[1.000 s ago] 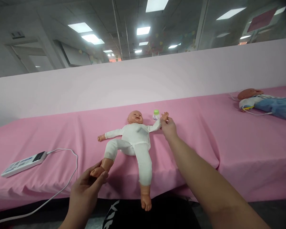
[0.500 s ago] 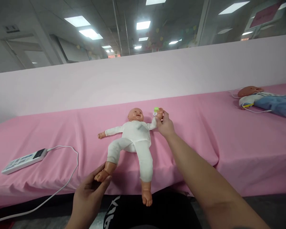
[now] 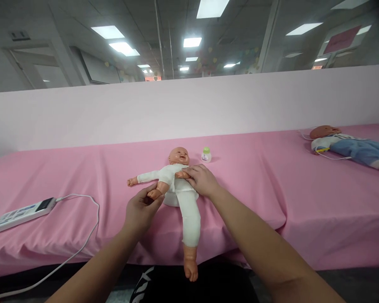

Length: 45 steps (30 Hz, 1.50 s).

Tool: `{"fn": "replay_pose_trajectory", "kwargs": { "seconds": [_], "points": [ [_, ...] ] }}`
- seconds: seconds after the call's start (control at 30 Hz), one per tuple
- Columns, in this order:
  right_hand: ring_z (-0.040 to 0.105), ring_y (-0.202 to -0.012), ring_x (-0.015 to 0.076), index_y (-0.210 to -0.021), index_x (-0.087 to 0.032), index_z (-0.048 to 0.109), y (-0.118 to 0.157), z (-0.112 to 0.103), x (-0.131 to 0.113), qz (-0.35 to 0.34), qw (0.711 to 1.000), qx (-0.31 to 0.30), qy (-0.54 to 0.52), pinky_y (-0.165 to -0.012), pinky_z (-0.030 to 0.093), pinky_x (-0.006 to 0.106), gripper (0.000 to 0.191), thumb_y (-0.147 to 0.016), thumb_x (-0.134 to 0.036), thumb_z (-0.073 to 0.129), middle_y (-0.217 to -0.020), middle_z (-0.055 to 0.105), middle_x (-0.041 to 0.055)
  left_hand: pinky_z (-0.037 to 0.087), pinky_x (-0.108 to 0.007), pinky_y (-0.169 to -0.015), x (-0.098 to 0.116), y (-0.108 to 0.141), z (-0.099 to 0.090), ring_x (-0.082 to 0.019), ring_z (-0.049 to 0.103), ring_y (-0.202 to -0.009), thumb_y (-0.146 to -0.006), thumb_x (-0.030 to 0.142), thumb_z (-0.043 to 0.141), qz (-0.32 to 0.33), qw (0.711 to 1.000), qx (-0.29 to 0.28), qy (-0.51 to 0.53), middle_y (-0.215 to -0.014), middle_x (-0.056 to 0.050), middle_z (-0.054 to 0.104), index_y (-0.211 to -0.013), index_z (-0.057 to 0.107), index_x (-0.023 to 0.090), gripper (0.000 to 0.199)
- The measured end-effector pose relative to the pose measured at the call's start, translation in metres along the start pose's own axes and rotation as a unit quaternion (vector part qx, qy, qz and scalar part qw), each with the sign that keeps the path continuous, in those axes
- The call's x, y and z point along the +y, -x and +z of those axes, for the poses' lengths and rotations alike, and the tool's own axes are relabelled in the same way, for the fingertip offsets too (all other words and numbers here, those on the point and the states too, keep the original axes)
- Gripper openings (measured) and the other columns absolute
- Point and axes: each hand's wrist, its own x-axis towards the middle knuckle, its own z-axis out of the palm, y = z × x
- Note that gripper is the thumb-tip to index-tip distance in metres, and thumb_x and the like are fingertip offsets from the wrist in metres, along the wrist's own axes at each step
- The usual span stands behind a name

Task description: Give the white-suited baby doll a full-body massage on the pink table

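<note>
A baby doll (image 3: 187,210) in a white suit lies on its back on the pink cloth, its head toward the wall. My left hand (image 3: 142,207) grips its foot on the left side, with that leg bent up against the belly. Over the doll's chest, my right hand (image 3: 202,180) holds its small hand, the arm folded across the body. The other leg lies straight and its foot hangs past the cloth's front edge. A small clear bottle (image 3: 206,155) with a green cap stands right of the doll's head.
On the left lies a white power strip (image 3: 23,214) with a white cable (image 3: 90,235) running off the front edge. Another doll (image 3: 355,147) in blue and white lies far right with a thin tube. Behind the pink-covered table (image 3: 249,168) rises a white wall (image 3: 129,113).
The doll's left-side leg has been bent up toward its belly by my left hand. My right hand has brought the doll's arm inward across the chest, and the bottle now shows fully.
</note>
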Motion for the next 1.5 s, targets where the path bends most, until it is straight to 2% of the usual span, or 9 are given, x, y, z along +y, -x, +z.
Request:
{"fn": "replay_pose_trajectory", "kwargs": {
  "seconds": [0.2, 0.3, 0.47, 0.6, 0.67, 0.93, 1.17, 1.3, 1.5],
  "points": [
    [0.063, -0.115, 0.0271, -0.134, -0.028, 0.068, 0.002, -0.004, 0.003, 0.056, 0.997, 0.041, -0.041, -0.105, 0.048, 0.045, 0.040, -0.094, -0.029, 0.063, -0.123, 0.074, 0.0062, 0.061, -0.039, -0.088, -0.002, 0.010, -0.006, -0.027, 0.075, -0.097, -0.074, 0.046, 0.083, -0.004, 1.000, 0.013, 0.015, -0.104, -0.007, 0.080, -0.129, 0.073, 0.019, 0.063],
    [0.068, -0.095, 0.0231, -0.135, -0.030, 0.065, 0.005, -0.007, 0.015, 0.153, 0.976, 0.092, -0.123, -0.088, 0.055, 0.039, 0.043, -0.093, -0.036, 0.063, -0.112, 0.076, 0.0037, 0.063, -0.039, -0.084, -0.005, 0.030, -0.021, -0.028, 0.076, -0.095, -0.071, 0.049, 0.084, -0.015, 0.999, 0.026, 0.031, -0.104, -0.009, 0.080, -0.128, 0.073, 0.018, 0.065],
    [0.072, -0.084, 0.0219, -0.118, -0.025, 0.066, 0.009, -0.010, 0.052, 0.362, 0.890, 0.189, -0.201, -0.074, 0.059, 0.034, 0.038, -0.088, -0.048, 0.067, -0.100, 0.076, 0.0051, 0.065, -0.039, -0.085, -0.020, 0.078, -0.047, -0.032, 0.076, -0.101, -0.066, 0.057, 0.086, -0.022, 0.998, 0.057, -0.017, -0.104, -0.008, 0.081, -0.117, 0.078, 0.022, 0.062],
    [0.074, -0.069, 0.0243, -0.109, -0.020, 0.064, 0.014, -0.008, 0.079, 0.486, 0.797, 0.163, -0.319, -0.060, 0.061, 0.035, 0.037, -0.079, -0.039, 0.075, -0.094, 0.077, 0.0117, 0.066, -0.038, -0.076, -0.051, 0.102, -0.061, -0.031, 0.077, -0.090, -0.063, 0.061, 0.087, -0.050, 0.997, 0.062, -0.024, -0.096, -0.006, 0.081, -0.113, 0.079, 0.021, 0.064],
    [0.073, -0.063, 0.0248, -0.105, -0.019, 0.065, 0.016, -0.007, 0.086, 0.504, 0.778, 0.151, -0.343, -0.058, 0.061, 0.037, 0.035, -0.077, -0.036, 0.078, -0.087, 0.076, 0.0113, 0.066, -0.036, -0.074, -0.064, 0.106, -0.066, -0.031, 0.077, -0.086, -0.061, 0.061, 0.088, -0.063, 0.996, 0.057, -0.036, -0.094, -0.006, 0.081, -0.111, 0.080, 0.022, 0.064],
    [0.071, -0.082, 0.0257, -0.117, -0.023, 0.062, 0.013, -0.011, 0.061, 0.387, 0.889, 0.158, -0.186, -0.069, 0.055, 0.036, 0.040, -0.088, -0.050, 0.068, -0.100, 0.075, 0.0090, 0.064, -0.035, -0.074, -0.045, 0.097, -0.060, -0.025, 0.075, -0.076, -0.066, 0.061, 0.086, -0.058, 0.996, 0.067, -0.029, -0.091, -0.005, 0.080, -0.118, 0.078, 0.018, 0.068],
    [0.068, -0.092, 0.0227, -0.125, -0.029, 0.066, 0.005, -0.006, 0.008, 0.163, 0.969, 0.096, -0.161, -0.082, 0.053, 0.036, 0.033, -0.093, -0.038, 0.064, -0.108, 0.075, 0.0036, 0.062, -0.033, -0.074, -0.010, 0.054, -0.037, -0.022, 0.073, -0.077, -0.074, 0.055, 0.082, -0.020, 0.996, 0.078, -0.032, -0.097, -0.006, 0.079, -0.123, 0.075, 0.018, 0.062],
    [0.061, -0.121, 0.0268, -0.128, -0.030, 0.071, 0.006, -0.002, -0.009, 0.076, 0.990, 0.046, -0.112, -0.106, 0.049, 0.043, 0.037, -0.092, -0.028, 0.066, -0.129, 0.069, 0.0060, 0.061, -0.034, -0.071, 0.004, 0.019, -0.014, -0.021, 0.071, -0.073, -0.076, 0.053, 0.080, -0.001, 0.998, 0.060, -0.008, -0.091, -0.005, 0.077, -0.126, 0.072, 0.017, 0.062],
    [0.050, -0.137, 0.0295, -0.135, -0.029, 0.069, 0.007, 0.002, -0.011, 0.107, 0.991, 0.010, -0.077, -0.118, 0.040, 0.047, 0.042, -0.094, -0.033, 0.069, -0.144, 0.059, 0.0096, 0.060, -0.033, -0.074, 0.006, -0.024, 0.017, -0.020, 0.070, -0.077, -0.079, 0.050, 0.079, 0.023, 0.998, 0.036, -0.045, -0.083, 0.000, 0.073, -0.117, 0.077, 0.022, 0.047]
  ]
}}
